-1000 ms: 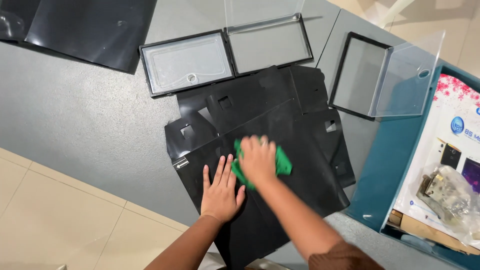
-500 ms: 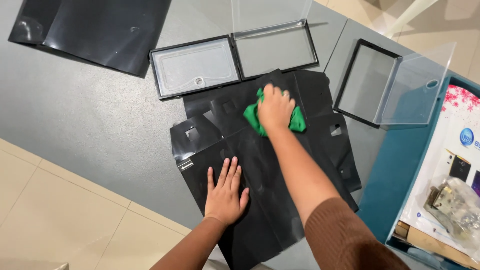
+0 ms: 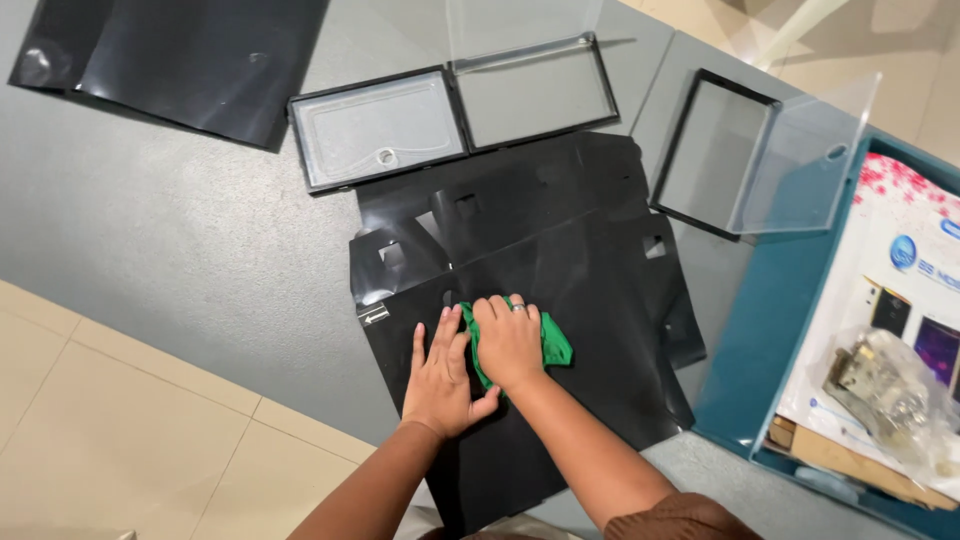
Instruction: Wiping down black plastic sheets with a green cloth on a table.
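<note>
1. At the table's near edge, we are pressing our left hand (image 3: 443,378) flat, fingers spread and gripping nothing, on the top black sheet (image 3: 560,340); we judge this pins the sheet so it does not slide.
2. We are holding our right hand (image 3: 508,340) palm-down on a green cloth (image 3: 552,345), fingers curled over it and pressing it to the sheet. Whether the fingers are clamping the cloth or only bearing on it, we cannot tell.
3. The cloth is lying just beside the left hand, at 3 o'clock of it, bunched, with its edge showing past the right hand's knuckles.
4. The top sheet is overlapping further black cut-out sheets (image 3: 500,205) at 12 o'clock, which have small square windows and are fanning out beneath it.
5. At 12 o'clock beyond the stack, an open black-framed case (image 3: 372,128) with a clear lid is lying flat on the grey table (image 3: 180,230); a second clear-lidded frame (image 3: 712,150) is sitting at 2 o'clock, well apart from the hands.
6. At 10 o'clock, glossy black film sheets (image 3: 200,60) are lying near the far edge.
7. At 3 o'clock, a teal box (image 3: 760,330) is holding printed card and a plastic bag of metal parts (image 3: 880,385).
</note>
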